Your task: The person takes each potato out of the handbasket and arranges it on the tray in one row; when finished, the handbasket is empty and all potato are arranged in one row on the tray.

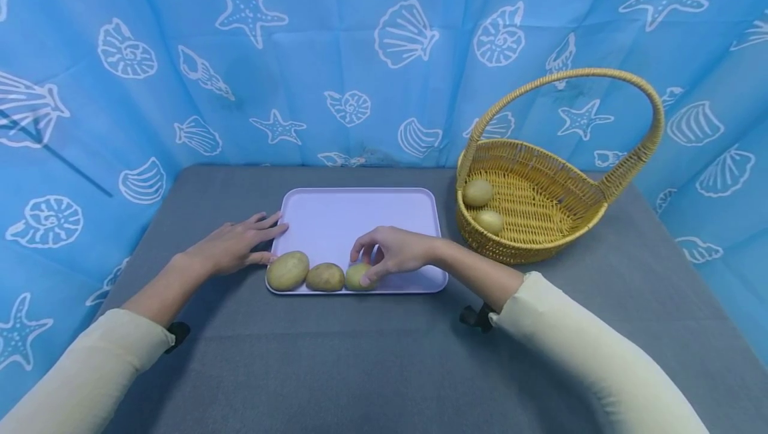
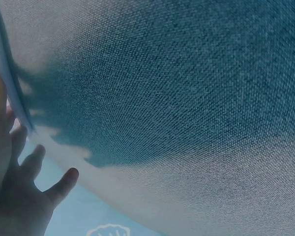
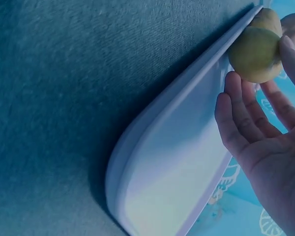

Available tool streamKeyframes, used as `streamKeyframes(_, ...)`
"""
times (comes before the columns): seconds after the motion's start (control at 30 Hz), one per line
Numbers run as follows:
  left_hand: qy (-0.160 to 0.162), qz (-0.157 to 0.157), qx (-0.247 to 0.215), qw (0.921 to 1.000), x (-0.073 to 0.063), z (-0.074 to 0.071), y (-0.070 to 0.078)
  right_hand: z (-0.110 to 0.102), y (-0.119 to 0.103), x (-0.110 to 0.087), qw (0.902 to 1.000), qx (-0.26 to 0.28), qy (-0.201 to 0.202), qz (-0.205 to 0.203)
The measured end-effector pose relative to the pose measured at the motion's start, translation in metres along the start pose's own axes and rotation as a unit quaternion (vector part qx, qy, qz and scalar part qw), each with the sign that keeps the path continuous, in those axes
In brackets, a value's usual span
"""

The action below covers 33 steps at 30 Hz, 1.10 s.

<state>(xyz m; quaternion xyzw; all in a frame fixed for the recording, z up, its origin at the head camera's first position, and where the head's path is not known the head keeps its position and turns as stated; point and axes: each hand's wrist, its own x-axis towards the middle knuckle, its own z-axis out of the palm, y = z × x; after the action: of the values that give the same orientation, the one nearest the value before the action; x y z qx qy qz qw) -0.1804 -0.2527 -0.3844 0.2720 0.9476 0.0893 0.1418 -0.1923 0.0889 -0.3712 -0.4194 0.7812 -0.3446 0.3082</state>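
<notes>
Three potatoes lie in a row along the near edge of a pale lilac tray: a large potato at the left corner, a medium potato beside it, then a smaller potato. My right hand pinches that smallest potato between thumb and fingers; the right wrist view shows this potato by the tray rim, with the other fingers loosely bent. At the tray's left edge rests my left hand, fingers spread, thumb close to the large potato. The left wrist view shows the left hand only partly.
Right of the tray stands a yellow wicker basket with a tall arched handle. Inside it, two potatoes lie at the left side. Grey cloth covers the table, and a blue shell-patterned curtain hangs behind.
</notes>
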Motion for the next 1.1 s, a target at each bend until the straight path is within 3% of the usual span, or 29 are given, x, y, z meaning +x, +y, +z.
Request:
streamKeyframes(0.7,-0.004,-0.002,-0.008,1.0,0.0,-0.001,0.002,-0.004,0.005,-0.01,0.9998,-0.005,-0.008,0.017)
streamKeyframes(0.87,-0.005,-0.003,-0.009,0.9999,0.001,0.0,0.002,-0.019,-0.002,-0.028,0.9998,-0.014,-0.002,0.015)
streamKeyframes(1.1,-0.006,-0.003,-0.007,1.0,0.0,0.0,0.0,-0.064,-0.015,-0.07,0.9979,-0.042,0.023,0.042)
